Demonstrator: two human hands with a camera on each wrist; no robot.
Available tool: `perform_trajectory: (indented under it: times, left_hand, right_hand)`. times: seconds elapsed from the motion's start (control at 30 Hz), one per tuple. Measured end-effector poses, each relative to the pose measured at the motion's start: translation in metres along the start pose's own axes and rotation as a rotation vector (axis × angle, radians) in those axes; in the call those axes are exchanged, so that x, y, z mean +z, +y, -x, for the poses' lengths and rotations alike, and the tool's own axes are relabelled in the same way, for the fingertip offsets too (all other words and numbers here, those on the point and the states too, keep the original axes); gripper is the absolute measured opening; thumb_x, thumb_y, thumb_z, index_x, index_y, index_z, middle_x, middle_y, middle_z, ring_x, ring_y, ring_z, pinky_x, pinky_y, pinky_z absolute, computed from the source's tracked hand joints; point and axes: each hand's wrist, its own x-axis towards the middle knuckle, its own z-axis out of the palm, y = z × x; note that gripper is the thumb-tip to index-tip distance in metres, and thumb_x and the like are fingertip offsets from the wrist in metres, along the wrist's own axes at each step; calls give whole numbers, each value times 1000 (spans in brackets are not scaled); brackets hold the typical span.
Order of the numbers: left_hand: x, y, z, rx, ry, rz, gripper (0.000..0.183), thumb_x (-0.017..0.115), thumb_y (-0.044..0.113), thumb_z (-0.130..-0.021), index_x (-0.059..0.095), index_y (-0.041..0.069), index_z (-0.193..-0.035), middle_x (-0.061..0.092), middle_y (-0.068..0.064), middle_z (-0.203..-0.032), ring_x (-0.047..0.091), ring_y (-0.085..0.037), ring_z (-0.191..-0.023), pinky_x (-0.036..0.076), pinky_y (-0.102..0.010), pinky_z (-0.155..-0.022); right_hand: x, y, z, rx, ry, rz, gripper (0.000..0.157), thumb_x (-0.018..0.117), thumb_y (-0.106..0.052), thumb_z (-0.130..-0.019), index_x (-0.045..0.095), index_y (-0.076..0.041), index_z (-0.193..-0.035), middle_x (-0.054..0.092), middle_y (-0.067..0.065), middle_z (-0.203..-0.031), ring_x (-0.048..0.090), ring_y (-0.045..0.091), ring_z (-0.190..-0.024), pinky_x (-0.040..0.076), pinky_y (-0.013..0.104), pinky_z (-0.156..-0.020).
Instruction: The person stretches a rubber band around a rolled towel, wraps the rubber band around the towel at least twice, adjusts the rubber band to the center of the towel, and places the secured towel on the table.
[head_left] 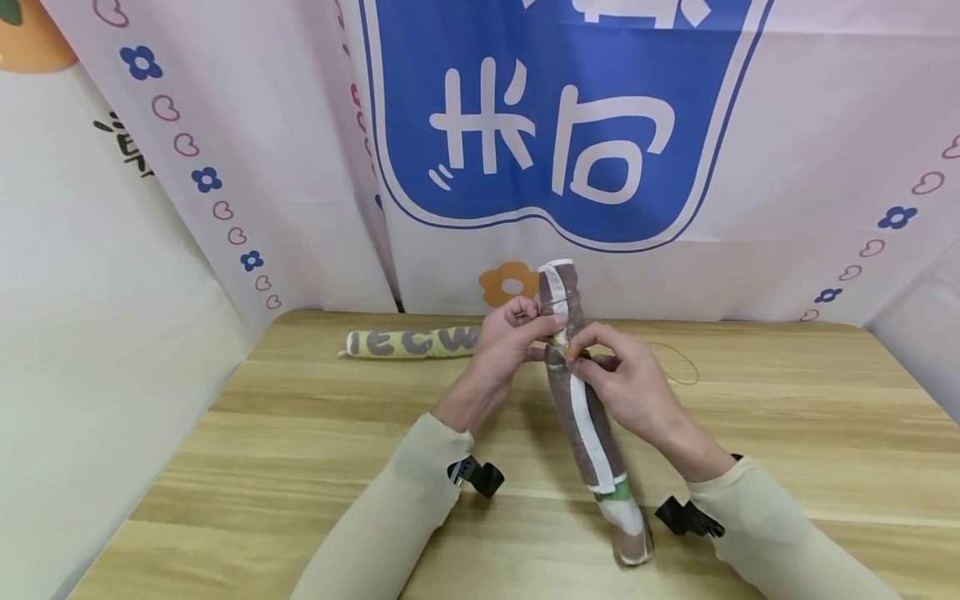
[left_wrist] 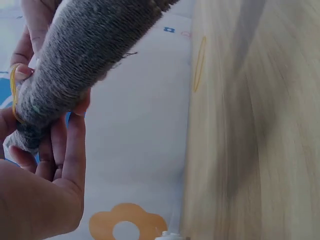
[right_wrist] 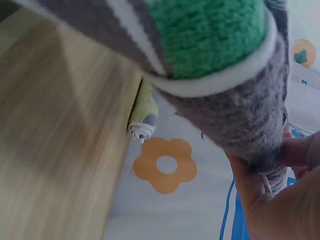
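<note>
Over the middle of the pale wood-grain table [head_left: 810, 417], both hands are on it now: a long grey-brown towel roll with a white stripe and green patch [head_left: 588, 417]! The left hand [head_left: 502, 342] has thumb and fingers curled round it; close beside, the right hand [head_left: 630, 379] pinches at the same narrowed spot, where a thin yellow elastic band [left_wrist: 13, 92] lies against the roll. Toward the table's far edge, left of its middle, rests a yellow-green towel roll with grey letters [head_left: 405, 343]. Right of the table's middle, there's a loose yellow loop [left_wrist: 203, 60]. Behind the table hangs a white curtain [head_left: 810, 125].
</note>
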Motion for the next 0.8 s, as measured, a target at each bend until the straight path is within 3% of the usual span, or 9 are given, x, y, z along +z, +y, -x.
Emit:
perform_trajectory:
  times: [0.17, 0.33, 0.47, 0.57, 0.67, 0.8]
  left_hand:
    - [3, 5, 4, 44, 48, -75, 34, 81, 6, -91, 48, 12, -84, 57, 1, -79, 65, -12, -79, 60, -28, -61]
    - [6, 7, 5, 122, 128, -138, 36, 84, 6, -89, 49, 11, -86, 59, -2, -79, 62, -12, -75, 57, -26, -58]
    - [9, 7, 7, 200, 182, -207, 37, 88, 10, -87, 51, 11, -85, 61, -4, -78, 58, -13, -71, 53, -25, -56]
    - [11, 6, 11, 252, 184, -277, 36, 90, 15, -87, 54, 10, -86, 63, -3, -76, 56, -14, -69, 50, -25, -56]
    - [11, 5, 11, 278, 162, -273, 33, 90, 17, -87, 58, 10, -88, 64, -2, -75, 57, -13, -69, 52, -25, -58]
    - [6, 3, 6, 218, 65, -103, 20, 79, 11, -94, 59, 10, -91, 67, -1, -81, 65, -12, -76, 61, -30, -68]
  right_hand:
    - [2, 4, 0, -89, 23, 151, 24, 65, 15, -95, 73, -7, -91, 67, 6, -98, 66, 23, -92, 58, 33, -78]
    - [4, 4, -1, -123, 56, 255, 19, 64, 15, -94, 73, -1, -98, 65, 11, -107, 68, 30, -101, 63, 45, -83]
    - [3, -3, 0, -78, 48, 373, 10, 73, -2, -96, 69, -3, -105, 62, 12, -113, 68, 34, -100, 63, 50, -80]
    - [4, -7, 3, -41, 28, 433, 26, 84, -16, -94, 64, -4, -106, 60, 11, -110, 70, 32, -95, 62, 46, -75]
    - [3, -9, 4, -19, 37, 415, 31, 86, -12, -91, 61, -3, -107, 62, 13, -109, 71, 32, -93, 62, 41, -72]
    - [-3, -11, 2, 59, 32, 233, 25, 78, -4, -95, 60, -1, -112, 66, 16, -115, 74, 33, -97, 62, 38, -72]
